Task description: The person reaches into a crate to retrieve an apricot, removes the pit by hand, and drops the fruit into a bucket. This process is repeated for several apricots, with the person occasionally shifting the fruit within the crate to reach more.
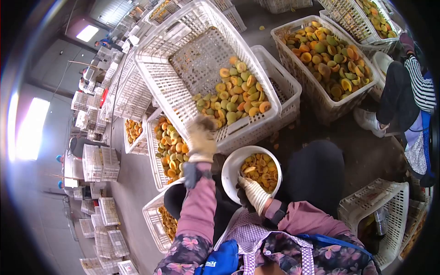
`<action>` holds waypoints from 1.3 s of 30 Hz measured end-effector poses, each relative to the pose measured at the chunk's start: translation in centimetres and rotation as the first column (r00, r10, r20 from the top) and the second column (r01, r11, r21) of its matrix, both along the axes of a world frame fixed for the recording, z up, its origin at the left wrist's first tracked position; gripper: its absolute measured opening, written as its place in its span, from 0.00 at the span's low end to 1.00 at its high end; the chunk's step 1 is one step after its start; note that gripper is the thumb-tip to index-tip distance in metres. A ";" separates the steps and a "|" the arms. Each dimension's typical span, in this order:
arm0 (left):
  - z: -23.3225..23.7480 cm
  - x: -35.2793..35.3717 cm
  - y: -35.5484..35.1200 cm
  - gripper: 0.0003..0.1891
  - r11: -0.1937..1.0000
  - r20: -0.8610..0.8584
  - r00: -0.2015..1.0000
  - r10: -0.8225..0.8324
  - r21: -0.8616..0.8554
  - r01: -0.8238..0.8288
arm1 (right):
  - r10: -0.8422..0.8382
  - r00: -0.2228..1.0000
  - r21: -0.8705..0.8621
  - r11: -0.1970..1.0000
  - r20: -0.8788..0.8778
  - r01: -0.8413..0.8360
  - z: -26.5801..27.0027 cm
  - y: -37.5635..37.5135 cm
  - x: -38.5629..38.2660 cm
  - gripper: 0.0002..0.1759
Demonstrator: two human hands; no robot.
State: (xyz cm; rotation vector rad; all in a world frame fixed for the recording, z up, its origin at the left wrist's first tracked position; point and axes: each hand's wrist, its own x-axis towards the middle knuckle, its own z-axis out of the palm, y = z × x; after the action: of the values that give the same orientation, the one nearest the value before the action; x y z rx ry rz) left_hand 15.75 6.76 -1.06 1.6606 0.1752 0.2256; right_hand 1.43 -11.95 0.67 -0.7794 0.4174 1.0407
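My left hand (pixel 201 137), in a worn glove, is smeared by motion over the near left rim of a large white crate (pixel 151 78). I cannot make out its fingers. Greenish-orange apricots (pixel 236 94), some whole and some cut, lie piled in that crate's near right part. My right hand (pixel 253 195), gloved too, is closed at the near rim of a round white bucket (pixel 228 176). Whatever its fingers hold is hidden. Cut apricot pieces (pixel 261 169) lie inside the bucket, which sits between my knees.
Another white crate (pixel 277 39) full of apricots stands right of the large one. Apricot crates (pixel 156 176) line my left. A co-worker (pixel 415 105) sits at the right edge. A tilted crate (pixel 394 195) holds a plastic bottle (pixel 380 221). Stacked crates (pixel 101 162) fill the background.
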 end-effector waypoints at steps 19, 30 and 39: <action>4.3 -9.9 -9.0 0.14 0.660 -0.183 0.976 -0.116 -0.749 -0.062 | -0.051 0.701 -0.276 0.897 0.712 0.346 -3.2 0.7 1.0 0.18; 2.4 -12.4 -10.0 0.14 0.916 -0.011 1.000 0.026 -0.401 -0.028 | 0.303 0.588 -0.534 0.801 0.750 0.270 -1.9 0.0 -0.6 0.19; 2.5 -12.0 -9.3 0.13 0.991 -0.074 0.994 0.078 -0.099 -0.085 | 0.122 0.521 -0.272 0.936 0.845 0.222 -4.2 0.5 -1.4 0.15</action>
State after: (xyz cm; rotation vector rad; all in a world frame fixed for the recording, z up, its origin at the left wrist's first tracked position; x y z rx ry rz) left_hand 3.79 -2.50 1.42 1.5619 0.3028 0.2168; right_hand 0.06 -11.42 -3.57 -1.4959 -0.2644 0.3953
